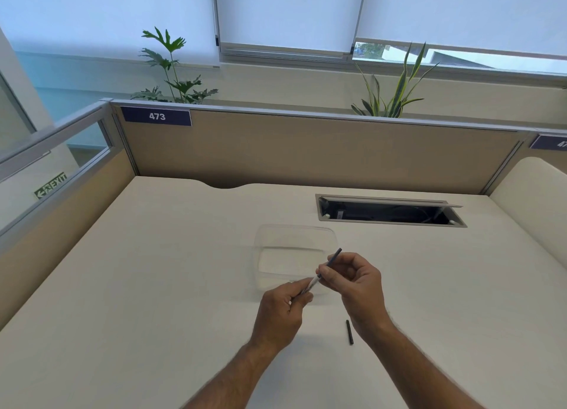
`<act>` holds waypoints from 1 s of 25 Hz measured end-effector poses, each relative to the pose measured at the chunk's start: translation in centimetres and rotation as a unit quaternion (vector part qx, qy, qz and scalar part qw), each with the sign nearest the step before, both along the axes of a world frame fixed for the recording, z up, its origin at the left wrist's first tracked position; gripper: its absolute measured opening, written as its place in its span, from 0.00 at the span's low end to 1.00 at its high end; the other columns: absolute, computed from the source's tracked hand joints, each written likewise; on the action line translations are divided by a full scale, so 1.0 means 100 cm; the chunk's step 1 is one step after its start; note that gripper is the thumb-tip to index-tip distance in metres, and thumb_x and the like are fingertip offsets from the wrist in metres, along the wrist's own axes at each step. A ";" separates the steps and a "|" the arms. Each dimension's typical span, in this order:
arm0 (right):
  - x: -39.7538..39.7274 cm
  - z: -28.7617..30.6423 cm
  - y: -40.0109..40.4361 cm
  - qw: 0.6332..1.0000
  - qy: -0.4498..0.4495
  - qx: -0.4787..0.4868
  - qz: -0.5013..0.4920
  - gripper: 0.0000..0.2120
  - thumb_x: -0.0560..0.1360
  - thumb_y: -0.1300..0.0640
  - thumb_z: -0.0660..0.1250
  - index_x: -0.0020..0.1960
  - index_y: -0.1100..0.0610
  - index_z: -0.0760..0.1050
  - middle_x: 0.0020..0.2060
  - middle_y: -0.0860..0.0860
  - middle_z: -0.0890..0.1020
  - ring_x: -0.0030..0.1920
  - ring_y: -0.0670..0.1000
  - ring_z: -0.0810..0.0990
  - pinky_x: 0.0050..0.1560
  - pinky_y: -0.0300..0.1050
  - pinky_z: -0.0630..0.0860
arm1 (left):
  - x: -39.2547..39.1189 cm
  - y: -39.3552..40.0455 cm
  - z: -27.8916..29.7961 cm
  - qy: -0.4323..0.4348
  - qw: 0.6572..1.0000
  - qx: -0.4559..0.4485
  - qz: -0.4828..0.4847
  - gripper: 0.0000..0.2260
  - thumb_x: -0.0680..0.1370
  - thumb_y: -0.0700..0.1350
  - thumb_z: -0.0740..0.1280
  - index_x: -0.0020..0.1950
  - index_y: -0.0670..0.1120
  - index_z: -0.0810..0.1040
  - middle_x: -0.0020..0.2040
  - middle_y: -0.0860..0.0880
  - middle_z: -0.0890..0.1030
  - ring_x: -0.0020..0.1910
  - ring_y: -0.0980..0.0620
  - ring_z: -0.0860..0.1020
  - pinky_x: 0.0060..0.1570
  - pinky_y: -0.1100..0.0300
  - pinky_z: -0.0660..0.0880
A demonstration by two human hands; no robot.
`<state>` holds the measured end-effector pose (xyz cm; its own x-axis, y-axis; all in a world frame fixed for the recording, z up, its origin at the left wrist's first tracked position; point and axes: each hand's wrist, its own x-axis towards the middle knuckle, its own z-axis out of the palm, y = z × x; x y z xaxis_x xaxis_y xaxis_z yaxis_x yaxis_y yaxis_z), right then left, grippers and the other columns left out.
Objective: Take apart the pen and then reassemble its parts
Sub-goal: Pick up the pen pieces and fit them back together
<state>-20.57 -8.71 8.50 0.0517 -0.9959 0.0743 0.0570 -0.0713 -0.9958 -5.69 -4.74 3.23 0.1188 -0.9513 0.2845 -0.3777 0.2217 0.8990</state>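
Above the white desk, my left hand point(283, 310) pinches the clear pen barrel point(310, 285) by its lower end. My right hand point(352, 281) grips the thin dark refill point(333, 258), which slants up to the right. The refill's lower end meets the barrel's mouth between my fingertips; whether it is inside the barrel I cannot tell. A black pen cap point(349, 332) lies on the desk just below my right wrist, apart from both hands.
A clear plastic container point(294, 233) sits on the desk just behind my hands. An open cable slot point(389, 213) lies at the back right. Beige partitions point(306, 150) wall the desk at the back and left. Plants stand behind them.
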 end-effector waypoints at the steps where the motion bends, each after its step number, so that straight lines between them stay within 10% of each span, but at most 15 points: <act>1: 0.000 -0.002 0.000 1.000 0.014 0.003 0.003 0.09 0.71 0.69 0.74 0.49 0.61 0.81 0.42 0.59 0.87 0.44 0.59 0.86 0.50 0.56 0.84 | 0.000 -0.001 0.000 0.005 1.000 0.002 0.000 0.18 0.77 0.40 0.70 0.62 0.59 0.77 0.49 0.72 0.80 0.49 0.61 0.82 0.51 0.58 0.81; 12: -0.023 -0.019 0.000 0.985 0.164 0.055 -0.003 0.10 0.67 0.65 0.78 0.46 0.55 0.83 0.38 0.52 0.88 0.42 0.51 0.87 0.46 0.54 0.85 | 0.009 -0.003 -0.008 0.046 0.998 0.036 0.016 0.19 0.77 0.39 0.69 0.57 0.63 0.78 0.52 0.61 0.84 0.50 0.59 0.83 0.54 0.53 0.81; 17: -0.060 -0.048 -0.005 0.888 0.428 0.165 0.027 0.10 0.62 0.51 0.79 0.33 0.55 0.80 0.29 0.51 0.85 0.33 0.52 0.86 0.39 0.54 0.84 | 0.013 -0.005 -0.016 0.055 0.997 0.057 0.023 0.18 0.77 0.39 0.70 0.56 0.63 0.79 0.53 0.58 0.84 0.50 0.59 0.83 0.55 0.51 0.80; 25: -0.068 -0.071 0.004 0.839 0.499 0.210 0.051 0.11 0.61 0.51 0.78 0.30 0.55 0.78 0.25 0.49 0.83 0.22 0.48 0.81 0.31 0.41 0.81 | 0.009 -0.004 -0.018 0.036 0.997 0.062 0.015 0.19 0.77 0.40 0.70 0.56 0.66 0.77 0.50 0.61 0.85 0.50 0.61 0.82 0.55 0.53 0.80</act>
<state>-27.37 -8.27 1.44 -0.0345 -0.9099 -0.4135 -0.8355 0.2532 -0.4876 -4.80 -5.11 1.40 0.1638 -0.9743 0.1544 -0.3154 0.0966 0.9440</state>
